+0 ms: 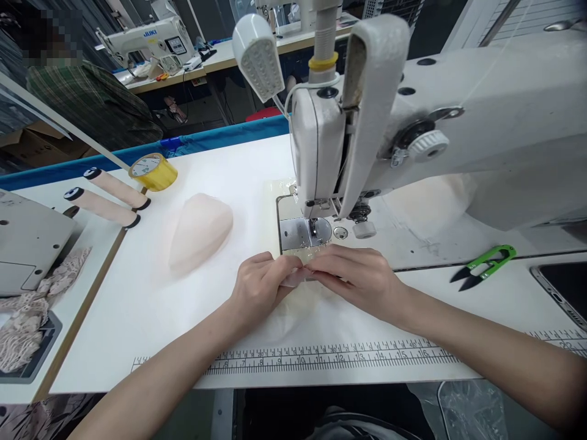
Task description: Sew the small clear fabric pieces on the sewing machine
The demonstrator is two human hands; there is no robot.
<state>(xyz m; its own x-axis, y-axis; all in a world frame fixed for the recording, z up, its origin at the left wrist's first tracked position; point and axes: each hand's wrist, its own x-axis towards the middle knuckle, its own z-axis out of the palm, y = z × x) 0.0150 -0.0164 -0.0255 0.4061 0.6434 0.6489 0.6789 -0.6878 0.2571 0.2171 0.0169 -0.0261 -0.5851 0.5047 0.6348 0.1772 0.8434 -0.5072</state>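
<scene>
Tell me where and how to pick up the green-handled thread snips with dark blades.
Probably by the green handle, pinched across both its arms, coming from your right: they lie flat, with the dark pointed blades spread apart and facing left.

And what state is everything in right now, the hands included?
Left hand: pinching sheer fabric.
Right hand: pinching the same fabric.
Sewing machine: upright; running or stopped, I can't tell.
Pale fabric piece: lying on the table, apart from both hands.
Green snips: lying down, blades apart.
Phone: lying flat, dark screen.
Thread spools: wound with pale thread.
Tape roll: untouched, near the spools.
</scene>
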